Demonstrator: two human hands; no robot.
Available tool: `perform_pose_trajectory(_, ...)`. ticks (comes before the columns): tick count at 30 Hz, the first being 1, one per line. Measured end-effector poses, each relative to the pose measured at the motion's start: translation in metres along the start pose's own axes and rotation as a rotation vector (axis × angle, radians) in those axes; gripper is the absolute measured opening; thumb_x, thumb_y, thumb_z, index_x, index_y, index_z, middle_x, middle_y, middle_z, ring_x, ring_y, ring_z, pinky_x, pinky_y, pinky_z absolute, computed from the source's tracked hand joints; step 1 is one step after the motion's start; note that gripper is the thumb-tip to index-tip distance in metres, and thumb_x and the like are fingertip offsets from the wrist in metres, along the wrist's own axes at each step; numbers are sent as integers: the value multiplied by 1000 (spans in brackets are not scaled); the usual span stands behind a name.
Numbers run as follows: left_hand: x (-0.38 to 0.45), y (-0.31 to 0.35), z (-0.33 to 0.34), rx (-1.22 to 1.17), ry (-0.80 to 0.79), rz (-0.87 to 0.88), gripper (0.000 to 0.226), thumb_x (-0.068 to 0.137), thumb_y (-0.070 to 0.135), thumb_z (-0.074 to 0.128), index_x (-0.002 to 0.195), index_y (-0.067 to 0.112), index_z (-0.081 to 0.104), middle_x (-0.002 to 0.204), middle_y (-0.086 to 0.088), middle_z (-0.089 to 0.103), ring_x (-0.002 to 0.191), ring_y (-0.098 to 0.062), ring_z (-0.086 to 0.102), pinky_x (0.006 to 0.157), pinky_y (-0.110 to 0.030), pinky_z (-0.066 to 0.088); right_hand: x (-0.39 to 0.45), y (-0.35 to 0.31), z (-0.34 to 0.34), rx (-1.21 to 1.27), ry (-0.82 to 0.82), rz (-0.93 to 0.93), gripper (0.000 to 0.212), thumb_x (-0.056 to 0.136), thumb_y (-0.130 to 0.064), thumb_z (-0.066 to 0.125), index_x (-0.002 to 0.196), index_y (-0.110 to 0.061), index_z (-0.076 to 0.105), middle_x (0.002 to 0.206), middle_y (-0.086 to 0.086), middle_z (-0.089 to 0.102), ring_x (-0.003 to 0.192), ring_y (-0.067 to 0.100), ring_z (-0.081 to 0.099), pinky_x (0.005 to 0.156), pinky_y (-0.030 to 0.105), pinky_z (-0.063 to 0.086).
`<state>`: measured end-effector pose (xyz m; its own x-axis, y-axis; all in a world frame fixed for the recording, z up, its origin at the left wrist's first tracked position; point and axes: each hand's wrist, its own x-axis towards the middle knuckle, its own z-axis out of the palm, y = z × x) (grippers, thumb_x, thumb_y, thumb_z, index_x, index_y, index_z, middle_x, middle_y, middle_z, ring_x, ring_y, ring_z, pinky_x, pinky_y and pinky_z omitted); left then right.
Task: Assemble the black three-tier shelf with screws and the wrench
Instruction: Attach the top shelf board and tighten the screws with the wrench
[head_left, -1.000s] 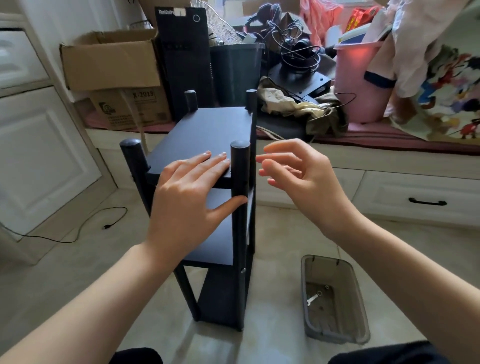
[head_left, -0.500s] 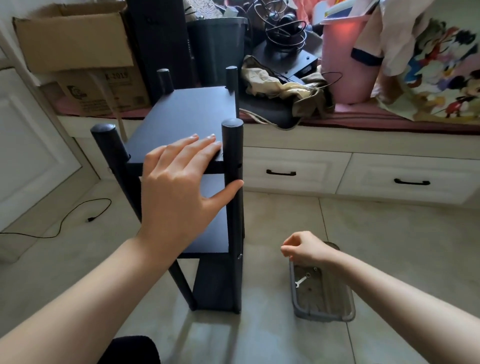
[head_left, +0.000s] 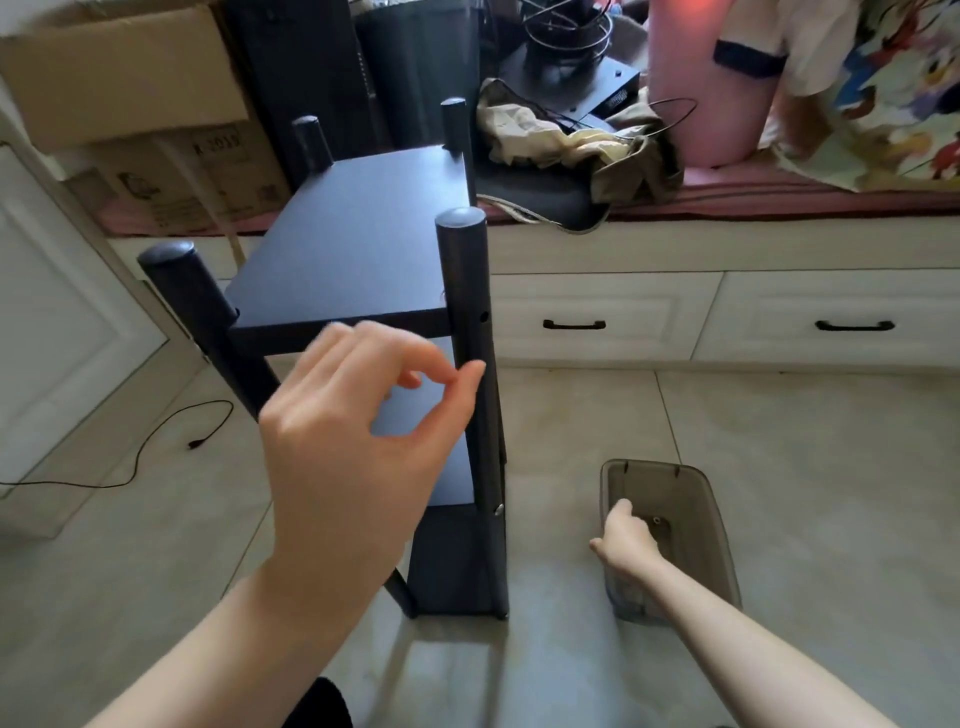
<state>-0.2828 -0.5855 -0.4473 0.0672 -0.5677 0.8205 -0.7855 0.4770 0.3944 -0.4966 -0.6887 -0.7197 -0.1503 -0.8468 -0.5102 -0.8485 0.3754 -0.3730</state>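
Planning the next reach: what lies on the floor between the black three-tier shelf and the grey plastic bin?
Only bare pale floor tile separates the black three-tier shelf from the grey plastic bin, as the head view shows.

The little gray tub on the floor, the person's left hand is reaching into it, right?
Not quite. The head view shows the right hand reaching into the gray tub on the floor. The left hand is up beside the black shelf.

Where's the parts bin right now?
The grey bin sits on the floor, lower right in the head view, right of the black shelf; the right hand reaches into it.
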Motion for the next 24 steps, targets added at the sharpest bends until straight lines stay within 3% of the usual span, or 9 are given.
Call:
perform_pose_trajectory(4,-1,8,8,-322,-230,-611,25,68,39,85,68,19,71,66,8,71,67,-8,69,67,-17,49,2,8,8,-17,-54,61,53,97,-24,59,133,5,34,138,24,52,127,37,52,98,36,45)
perform_pose_trajectory(7,-1,2,16,-534,-235,-900,36,56,46,84,74,17,72,76,1,77,77,-14,75,87,-35,57,0,11,20,-26,-97,72,46,98,-20,55,133,6,39,140,25,49,132,37,48,100,34,43)
perform_pose_trajectory(10,3,-3,18,-599,-197,-969,44,47,53,90,75,24,74,82,6,75,83,-14,71,99,-43,53,-3,10,29,-21,-96,70,34,100,-10,44,132,4,42,141,26,47,132,36,47,103,34,41)
perform_pose_trajectory(12,5,-7,20,-672,-193,-994,41,50,54,89,79,29,76,89,8,74,89,-12,69,103,-43,51,-6,8,33,-60,-104,25,33,99,-9,46,130,2,43,138,25,49,128,37,50,100,35,43)
perform_pose_trajectory(15,10,-11,22,-851,-231,-996,57,61,52,85,110,25,74,113,5,75,112,-13,68,109,-43,44,-13,0,40,-117,-191,-48,32,99,-16,52,126,-1,45,143,28,44,128,38,51,99,37,44)
perform_pose_trajectory(17,14,-11,23,-970,-255,-991,63,71,56,75,123,20,68,123,1,72,119,-15,65,111,-42,41,-20,-6,45,-139,-257,-94,20,99,-21,55,111,-8,44,146,30,39,126,41,53,98,41,48)
perform_pose_trajectory(19,19,-11,22,-1068,-251,-1013,57,78,55,64,121,18,68,121,-1,73,118,-16,66,109,-40,42,-25,-9,49,-132,-290,-121,19,99,-21,56,103,-10,41,142,28,43,119,41,58,85,40,55)
perform_pose_trajectory(22,20,-11,21,-1161,-246,-1040,52,83,51,59,116,13,69,116,-4,75,115,-22,69,102,-39,46,-30,-10,54,-9,-352,-105,21,96,-16,56,111,-5,48,126,23,53,89,39,72,51,37,57)
perform_pose_trajectory(24,20,-10,20,-1170,-255,-1030,51,85,48,60,118,11,68,116,-6,74,114,-24,69,102,-40,47,-30,-9,54,76,-404,-101,25,94,-12,56,117,-7,49,117,23,60,71,31,73,43,31,55)
